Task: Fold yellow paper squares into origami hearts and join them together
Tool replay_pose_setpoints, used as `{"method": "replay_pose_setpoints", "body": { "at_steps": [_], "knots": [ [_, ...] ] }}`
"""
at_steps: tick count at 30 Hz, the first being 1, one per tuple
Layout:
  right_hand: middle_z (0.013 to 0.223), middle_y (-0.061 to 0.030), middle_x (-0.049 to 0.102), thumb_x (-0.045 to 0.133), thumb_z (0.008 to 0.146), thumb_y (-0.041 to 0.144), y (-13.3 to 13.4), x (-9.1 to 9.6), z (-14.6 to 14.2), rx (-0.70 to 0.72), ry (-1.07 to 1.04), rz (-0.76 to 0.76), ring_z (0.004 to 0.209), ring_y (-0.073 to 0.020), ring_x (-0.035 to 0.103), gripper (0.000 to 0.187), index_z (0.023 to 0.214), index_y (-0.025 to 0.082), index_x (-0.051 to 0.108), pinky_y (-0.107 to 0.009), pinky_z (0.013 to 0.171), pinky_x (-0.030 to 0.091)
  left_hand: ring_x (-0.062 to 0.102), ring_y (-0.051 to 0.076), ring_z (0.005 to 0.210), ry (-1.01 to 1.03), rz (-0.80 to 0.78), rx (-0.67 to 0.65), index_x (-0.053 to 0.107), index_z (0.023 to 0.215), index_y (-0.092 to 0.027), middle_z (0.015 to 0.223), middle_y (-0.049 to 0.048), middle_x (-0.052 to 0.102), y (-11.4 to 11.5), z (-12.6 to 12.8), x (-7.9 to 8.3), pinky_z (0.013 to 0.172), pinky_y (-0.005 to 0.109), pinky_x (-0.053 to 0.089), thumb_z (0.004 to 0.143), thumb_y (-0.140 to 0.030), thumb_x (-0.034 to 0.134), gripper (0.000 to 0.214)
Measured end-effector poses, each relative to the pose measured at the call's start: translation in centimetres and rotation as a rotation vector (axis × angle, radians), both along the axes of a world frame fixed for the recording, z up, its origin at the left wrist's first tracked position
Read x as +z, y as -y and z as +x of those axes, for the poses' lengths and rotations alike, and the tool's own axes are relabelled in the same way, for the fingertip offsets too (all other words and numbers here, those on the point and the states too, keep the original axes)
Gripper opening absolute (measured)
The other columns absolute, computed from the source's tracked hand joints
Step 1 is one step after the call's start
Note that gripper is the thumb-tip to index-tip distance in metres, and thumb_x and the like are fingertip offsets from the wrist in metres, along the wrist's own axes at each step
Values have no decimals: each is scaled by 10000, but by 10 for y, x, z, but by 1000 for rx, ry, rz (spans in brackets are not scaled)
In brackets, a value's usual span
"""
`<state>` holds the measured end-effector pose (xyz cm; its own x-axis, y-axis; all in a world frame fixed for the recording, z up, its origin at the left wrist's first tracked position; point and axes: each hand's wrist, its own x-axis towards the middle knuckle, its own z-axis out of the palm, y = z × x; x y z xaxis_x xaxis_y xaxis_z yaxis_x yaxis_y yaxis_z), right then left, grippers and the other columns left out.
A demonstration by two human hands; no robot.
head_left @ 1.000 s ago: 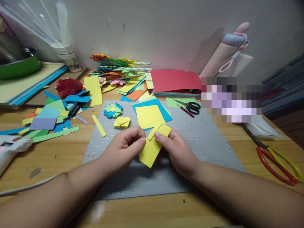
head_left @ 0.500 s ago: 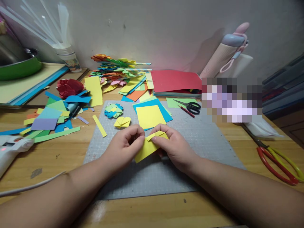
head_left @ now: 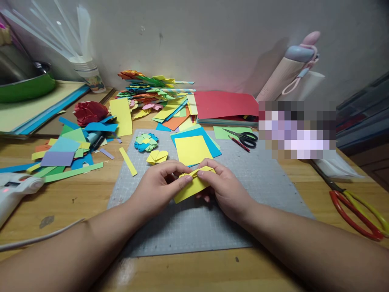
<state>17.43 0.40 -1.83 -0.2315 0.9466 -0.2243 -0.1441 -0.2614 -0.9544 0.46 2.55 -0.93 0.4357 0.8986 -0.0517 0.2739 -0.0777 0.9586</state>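
My left hand (head_left: 158, 188) and my right hand (head_left: 223, 190) both pinch a folded yellow paper (head_left: 191, 185) just above a grey cutting mat (head_left: 243, 190). The thumbs and forefingers meet on the paper's top fold. Right behind my hands lies a yellow square (head_left: 192, 149) on blue sheets. A folded yellow heart shape (head_left: 157, 156) and a small blue-green paper flower (head_left: 146, 142) rest on the mat's far left part.
Coloured paper scraps (head_left: 67, 150) litter the wooden table at left, with a white glue gun (head_left: 15, 190) near the edge. Black scissors (head_left: 244, 137) and a red sheet (head_left: 225, 103) lie behind the mat. Red-and-yellow scissors (head_left: 358, 211) sit at right.
The yellow paper was held more upright and unfolded. My hands have turned it flatter and pressed its top flap down, with my fingers closer together on the fold.
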Motion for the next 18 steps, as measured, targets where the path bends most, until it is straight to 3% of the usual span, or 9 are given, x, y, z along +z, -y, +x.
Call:
{"method": "replay_pose_setpoints", "body": {
  "at_steps": [5, 11, 18],
  "knots": [
    [557, 58, 471, 555, 830, 356, 2, 2, 1, 15, 68, 68, 471, -89, 455, 178, 759, 204, 496, -198, 422, 314, 600, 153, 722, 154, -225, 21, 643, 828, -158, 790, 15, 664, -1, 1, 0, 653, 249, 461, 763, -371, 669, 225],
    [646, 35, 479, 543, 855, 342, 6, 2, 2, 54, 191, 239, 562, -101, 434, 176, 760, 195, 520, -233, 512, 336, 534, 131, 679, 129, -226, 40, 626, 717, -165, 738, -5, 616, -5, 0, 2, 608, 224, 399, 733, -396, 678, 237],
    [597, 45, 483, 528, 873, 370, 7, 2, 1, 38, 81, 160, 518, -99, 422, 211, 749, 203, 497, -229, 473, 308, 555, 137, 688, 165, -327, 47, 681, 771, -174, 759, 6, 646, -7, -3, -2, 635, 233, 416, 712, -432, 710, 266]
  ]
}}
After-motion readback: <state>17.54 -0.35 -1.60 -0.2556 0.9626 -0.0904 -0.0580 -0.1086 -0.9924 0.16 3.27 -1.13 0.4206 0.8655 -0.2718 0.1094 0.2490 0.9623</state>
